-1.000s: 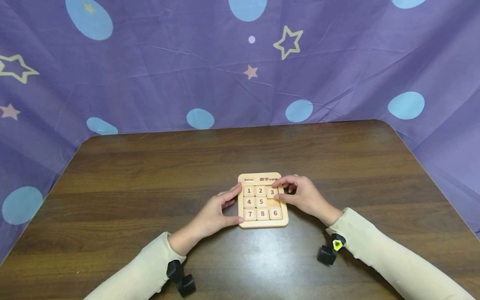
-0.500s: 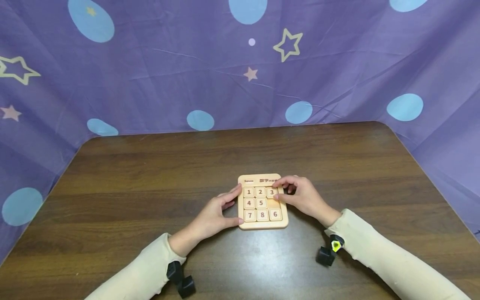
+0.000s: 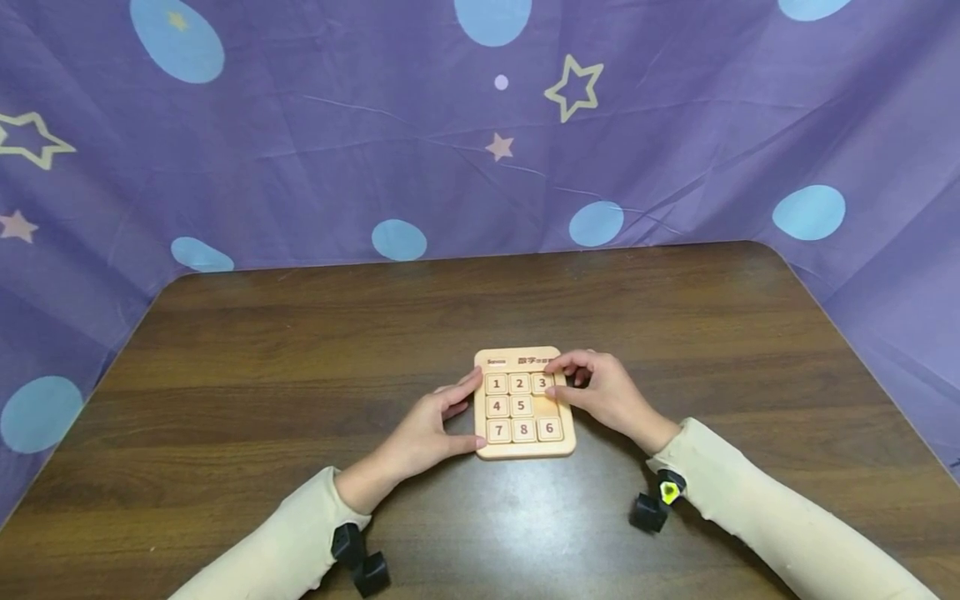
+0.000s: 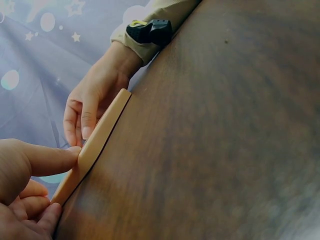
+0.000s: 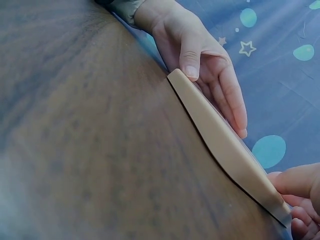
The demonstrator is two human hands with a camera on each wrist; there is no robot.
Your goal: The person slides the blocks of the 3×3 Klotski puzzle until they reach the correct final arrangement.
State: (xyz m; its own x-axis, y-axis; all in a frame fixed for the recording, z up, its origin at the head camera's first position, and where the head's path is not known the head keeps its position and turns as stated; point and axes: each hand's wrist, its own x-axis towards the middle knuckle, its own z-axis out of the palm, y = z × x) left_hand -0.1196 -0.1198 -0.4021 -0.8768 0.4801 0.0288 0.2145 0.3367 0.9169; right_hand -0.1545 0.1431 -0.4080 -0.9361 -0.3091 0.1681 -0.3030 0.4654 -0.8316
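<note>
A wooden number slide puzzle (image 3: 525,451) lies on the table, with tiles 1, 2, 3 across its top row, 4 and 5 in the middle, and 7, 8, 6 along the bottom. The vacant slot is at the right of the middle row. My left hand (image 3: 422,427) holds the frame's left side, thumb at the lower corner and fingers at the upper. With thumb and index finger, my right hand (image 3: 611,396) pinches at the number 3 tile (image 3: 540,383), partly covering it. Both wrist views show the puzzle edge-on, its tiles hidden.
The dark wood-grain table (image 3: 315,333) extends around the puzzle. Behind it hangs a purple curtain (image 3: 315,150) with stars and blue dots. A black camera mount sits on each cream sleeve.
Both hands keep their places on the puzzle, and the tiles stand in the same order. The whole head view shifts only slightly.
</note>
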